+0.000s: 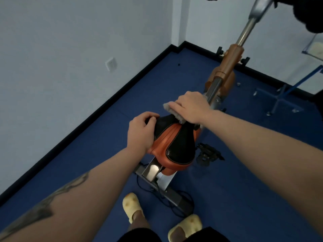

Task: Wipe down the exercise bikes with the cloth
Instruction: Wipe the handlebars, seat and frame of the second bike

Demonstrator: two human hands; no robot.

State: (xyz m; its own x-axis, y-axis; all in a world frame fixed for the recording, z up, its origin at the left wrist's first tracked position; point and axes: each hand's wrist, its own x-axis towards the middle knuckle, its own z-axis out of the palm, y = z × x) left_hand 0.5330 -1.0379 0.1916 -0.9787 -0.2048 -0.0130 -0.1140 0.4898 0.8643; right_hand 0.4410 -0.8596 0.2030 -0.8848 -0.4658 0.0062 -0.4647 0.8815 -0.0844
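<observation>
With the left hand (pixel 140 131) gripping the saddle (pixel 174 145), her flat right hand (pixel 190 106) should press the cloth (pixel 172 110) nearward firmly.

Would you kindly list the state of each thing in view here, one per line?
cloth: grey, pressed flat under the right hand on the saddle's nose
right hand: palm down on the cloth, fingers spread
left hand: gripping the saddle's left edge, fingers curled
saddle: orange and black, mounted, steadied by the left hand
bike frame: upright on the floor
pedal: unoccupied
cable: loose on the floor by the rear base
slippers: worn on both feet
</observation>
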